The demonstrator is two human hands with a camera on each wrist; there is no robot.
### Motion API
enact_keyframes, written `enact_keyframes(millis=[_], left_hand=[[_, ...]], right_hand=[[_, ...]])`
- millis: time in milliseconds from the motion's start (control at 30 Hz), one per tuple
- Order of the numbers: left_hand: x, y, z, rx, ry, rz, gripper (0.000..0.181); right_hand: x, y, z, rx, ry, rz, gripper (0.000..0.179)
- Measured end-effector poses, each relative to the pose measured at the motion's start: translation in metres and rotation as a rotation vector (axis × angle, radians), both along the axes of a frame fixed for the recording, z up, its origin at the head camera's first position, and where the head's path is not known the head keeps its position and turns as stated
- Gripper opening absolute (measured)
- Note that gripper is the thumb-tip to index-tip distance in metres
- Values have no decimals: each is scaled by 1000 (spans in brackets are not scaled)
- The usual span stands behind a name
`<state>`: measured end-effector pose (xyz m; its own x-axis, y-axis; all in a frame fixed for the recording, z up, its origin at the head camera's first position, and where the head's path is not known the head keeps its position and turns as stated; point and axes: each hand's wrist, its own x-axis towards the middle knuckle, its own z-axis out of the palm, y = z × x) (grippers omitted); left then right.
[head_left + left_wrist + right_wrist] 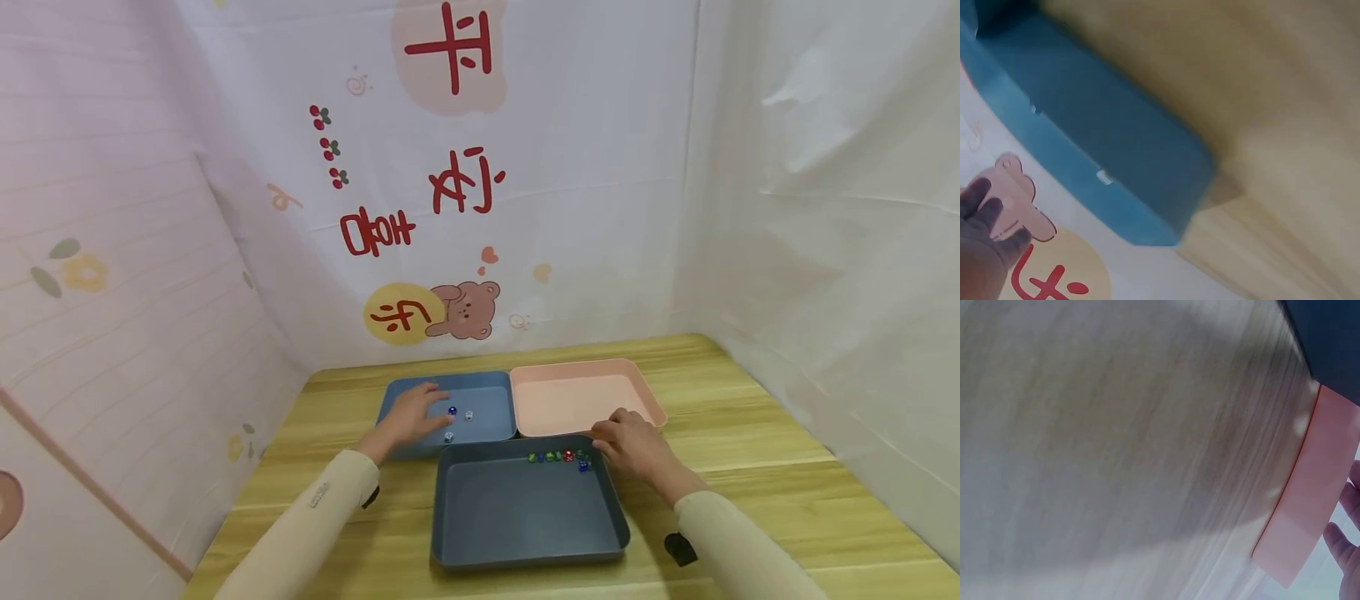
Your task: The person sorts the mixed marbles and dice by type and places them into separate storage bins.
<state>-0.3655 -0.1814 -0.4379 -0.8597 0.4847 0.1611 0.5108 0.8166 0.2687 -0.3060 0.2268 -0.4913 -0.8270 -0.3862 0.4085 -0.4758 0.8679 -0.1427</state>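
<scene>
1. Nearest: sleeves [318,517], cream, stretching in from the bottom edge; beside the right one, a black band [680,550] near the wrist.
2. Desk [757,475]: wood-grained, yellowish, lying under everything else here.
3. Dark tray [517,517]: lies nearest of three on the desk, roughly centred between the forearms.
4. Small dice [558,456]: sit gathered inside the dark tray, along the far wall toward the right corner; green and blue mostly, plus one red die [568,456].
5. Right hand [637,442]: hangs at the near right part of the pink tray, just beyond the dark tray's far right corner. Has bent fingers; in the right wrist view, shows thumb and fingertips a little apart at the pink rim. Cannot tell whether holding anything.
6. Left hand [408,417]: hovers over the left side of the blue tray, with fingers and thumb spread wide, near the dice there.
7. Blue tray [483,387]: lies beyond the dark tray, to the left; holds a dark blue die [452,411] and two pale dice [469,415], one farther back, one near the front wall.
8. Pink tray [570,400]: lies right of the blue tray, side by side.
9. Farthest: white cloth [600,208], hanging behind the desk, printed with red characters [453,50], cherries [331,150] and a bear [468,310].
</scene>
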Motion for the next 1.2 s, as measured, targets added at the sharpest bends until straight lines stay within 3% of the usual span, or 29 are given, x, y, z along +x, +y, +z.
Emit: enact_keyframes(millis=[167, 300, 467, 667, 800, 933, 1200], left_hand=[[27, -18, -10, 2, -93, -135, 63], [43, -28, -20, -5, -145, -155, 75], [53, -34, -31, -10, -147, -176, 80], [62, -38, -39, -36, -162, -172, 75], [61, -39, -41, -36, -162, -163, 76], [60, -40, -42, -44, -160, -167, 75], [60, -42, -41, -44, -171, -168, 73]], right_hand=[[-2, 1, 3, 22, -25, 8, 21], [-3, 2, 5, 33, -21, 21, 22], [-3, 1, 5, 43, 4, 31, 22], [-6, -8, 1, 61, 61, 109, 20], [-11, -23, 2, 67, 72, 172, 20], [-17, -39, 3, 93, 6, 184, 17], [-23, -58, 1, 243, -106, 174, 8]])
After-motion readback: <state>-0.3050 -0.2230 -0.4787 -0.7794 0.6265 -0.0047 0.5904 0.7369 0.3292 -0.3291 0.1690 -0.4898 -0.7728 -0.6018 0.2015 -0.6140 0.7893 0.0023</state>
